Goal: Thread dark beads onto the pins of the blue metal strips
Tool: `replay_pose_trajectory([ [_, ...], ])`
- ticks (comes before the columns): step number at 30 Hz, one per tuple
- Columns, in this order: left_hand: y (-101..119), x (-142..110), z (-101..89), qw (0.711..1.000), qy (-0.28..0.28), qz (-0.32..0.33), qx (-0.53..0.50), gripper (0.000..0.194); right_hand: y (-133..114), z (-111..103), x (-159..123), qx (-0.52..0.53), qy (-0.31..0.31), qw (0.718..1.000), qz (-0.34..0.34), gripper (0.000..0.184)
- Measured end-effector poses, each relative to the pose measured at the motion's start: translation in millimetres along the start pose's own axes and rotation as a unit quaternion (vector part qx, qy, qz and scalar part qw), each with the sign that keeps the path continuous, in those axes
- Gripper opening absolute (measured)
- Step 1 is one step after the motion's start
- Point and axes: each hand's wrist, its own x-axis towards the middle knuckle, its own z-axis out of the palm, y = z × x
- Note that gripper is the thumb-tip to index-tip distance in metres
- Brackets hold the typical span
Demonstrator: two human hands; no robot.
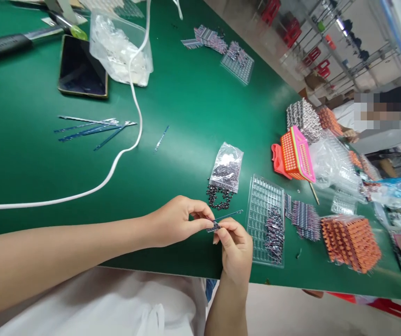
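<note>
Green tabletop [183, 107] spreads beneath both hands, which meet near its close edge. Thumb and forefinger of the left hand [172, 223] pinch a small dark piece [213, 227] from one side, and the right hand [237, 252] pinches it from the other, so the piece sits between the two sets of fingertips. A thin dark strip [230, 215] juts from the same spot, slanting above the right hand; whether it is joined to the piece I cannot tell.

Just beyond the fingers lies a loose heap of dark beads [217, 200], beside the mouth of a clear bag [226, 167]. Near the right hand is a clear plastic tray [258, 196], with a pile of slim parts [275, 235] along its far side. Past it come flat rows of strips [305, 219] and a stack of orange pieces [350, 242]. Well off to the left, more blue strips [92, 130] lie crossed near a white cable [114, 165] and a phone [83, 67].
</note>
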Motion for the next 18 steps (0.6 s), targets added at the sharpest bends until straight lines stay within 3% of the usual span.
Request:
replay_pose_trajectory([
  [8,-8.0,-3.5,2.0,0.996,-0.012,0.049,0.07,0.028,-3.4,5.2,1.8,0.066,-0.037,0.996,0.046,0.007],
  [18,-8.1,-1.7,-1.6,0.994,-0.07,0.021,0.079,0.033,-2.6,7.3,3.2,0.067,-0.047,0.995,0.052,0.012],
])
